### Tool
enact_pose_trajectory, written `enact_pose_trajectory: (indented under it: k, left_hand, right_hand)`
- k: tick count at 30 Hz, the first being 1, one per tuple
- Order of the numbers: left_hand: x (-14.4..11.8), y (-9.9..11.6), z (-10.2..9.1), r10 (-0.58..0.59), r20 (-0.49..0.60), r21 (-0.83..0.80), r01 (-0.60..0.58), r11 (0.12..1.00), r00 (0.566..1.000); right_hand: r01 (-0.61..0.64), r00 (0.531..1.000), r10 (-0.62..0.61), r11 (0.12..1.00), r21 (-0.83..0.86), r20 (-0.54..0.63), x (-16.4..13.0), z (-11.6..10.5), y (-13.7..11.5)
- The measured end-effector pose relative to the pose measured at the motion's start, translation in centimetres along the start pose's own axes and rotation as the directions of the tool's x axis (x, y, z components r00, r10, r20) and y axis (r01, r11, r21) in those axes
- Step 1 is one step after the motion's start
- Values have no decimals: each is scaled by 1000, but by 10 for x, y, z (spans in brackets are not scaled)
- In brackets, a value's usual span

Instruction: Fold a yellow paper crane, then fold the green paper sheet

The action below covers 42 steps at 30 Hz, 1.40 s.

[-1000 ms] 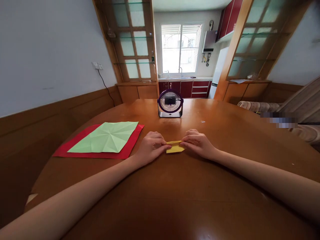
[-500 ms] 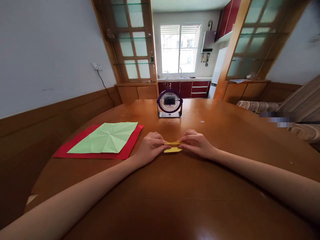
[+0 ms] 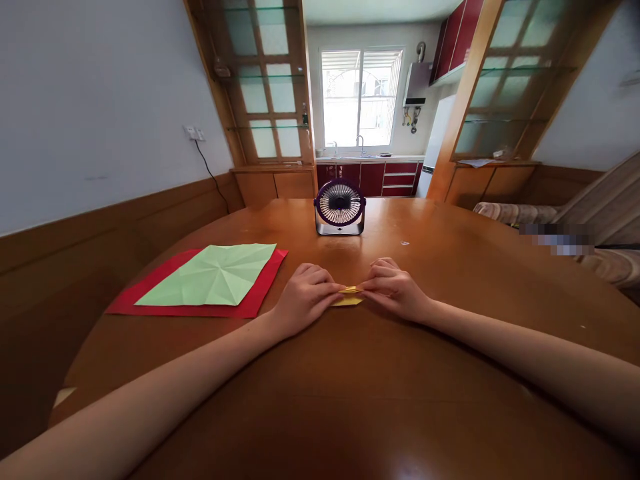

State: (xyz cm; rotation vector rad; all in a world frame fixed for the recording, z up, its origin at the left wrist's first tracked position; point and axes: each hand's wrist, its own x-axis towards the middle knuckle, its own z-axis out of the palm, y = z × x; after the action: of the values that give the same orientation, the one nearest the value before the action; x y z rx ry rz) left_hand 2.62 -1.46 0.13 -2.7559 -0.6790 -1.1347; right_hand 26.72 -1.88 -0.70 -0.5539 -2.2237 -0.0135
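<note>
Across the wooden table [image 3: 350, 373] you are working at its middle, your left hand [image 3: 304, 297] and right hand [image 3: 395, 288] pinching a small folded yellow paper [image 3: 349, 297] from both sides, keeping it low on the wood so its layers are staying flat. Green paper [image 3: 215, 273] is lying on red paper [image 3: 150, 303] at your left, a fan [image 3: 340, 205] beyond.

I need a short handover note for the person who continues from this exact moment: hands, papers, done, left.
Left hand: pinching the left end of the folded yellow paper on the wooden table.
Right hand: pinching its right end, fingertips nearly meeting the left.
Done: yellow paper is folded down to a small strip.
Left: green creased sheet lies flat and open on the red sheet, to the left, untouched. Small fan stands behind.
</note>
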Motion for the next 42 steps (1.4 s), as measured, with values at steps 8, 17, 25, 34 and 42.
enact_pose_trajectory:
  k: [8, 17, 25, 34, 42]
  left_hand:
    - [0, -1, -3, -69, -44, -12, 69, 998, 997]
    - [3, 1, 4, -257, 133, -135, 275, 952, 957]
    - [4, 12, 7, -513, 368, -476, 631, 612, 776]
    - [5, 14, 5, -506, 319, -426, 598, 679, 802]
    - [6, 11, 6, -531, 383, -468, 655, 593, 756]
  right_hand:
    - [-128, 992, 128, 992, -4, -13, 1, -2, -2]
    - [-183, 983, 184, 982, 49, -25, 5, -2, -3]
    - [-415, 909, 411, 869, 270, 73, 11, -6, -13]
    - [-647, 741, 604, 525, 553, 294, 7, 5, -12]
    - [-683, 677, 669, 413, 603, 308, 10, 1, -14]
